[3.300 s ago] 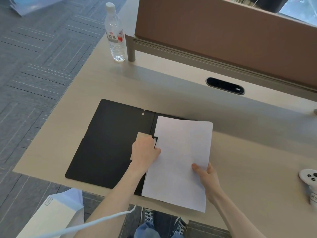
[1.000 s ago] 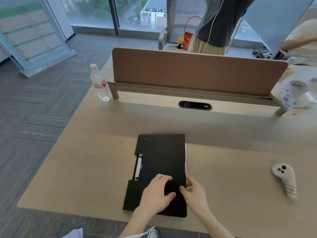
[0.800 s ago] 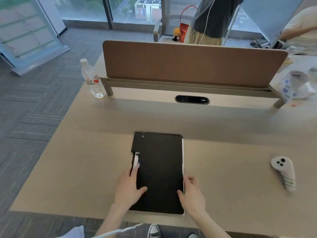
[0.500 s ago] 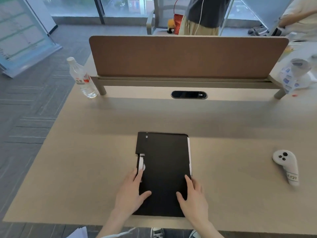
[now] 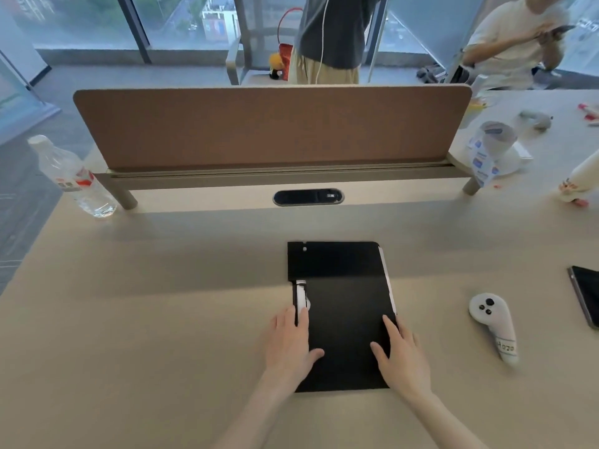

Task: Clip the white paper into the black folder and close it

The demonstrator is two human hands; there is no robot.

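Nearest the camera, two bare forearms reach onto the pale tabletop point(image 5: 136, 319). The left hand point(image 5: 290, 343) lies flat on the left edge of the black folder point(image 5: 343, 315), fingers spread and gripping nothing, its fingertips by the white clip point(image 5: 301, 296) at the spine. The right hand point(image 5: 400, 354) rests palm down on the cover's lower right part, fingers loosely apart and likewise holding nothing.

The folder lies closed, flat on the tabletop directly in front of the person. Only a thin sliver of the white paper point(image 5: 388, 283) shows along its right edge.

To the right lies one white handheld controller point(image 5: 492, 325) with a label on its handle; the writing may read "0020", but it is too blurred to be sure. At the far right edge is one dark flat device point(image 5: 586, 296).

Farther back, one oval cable port point(image 5: 308, 197) sits in the tabletop before one brown divider panel point(image 5: 269, 128). One clear water bottle point(image 5: 73, 179) with a red and white label, unreadable, stands at the far left. Beyond the panel are two people.
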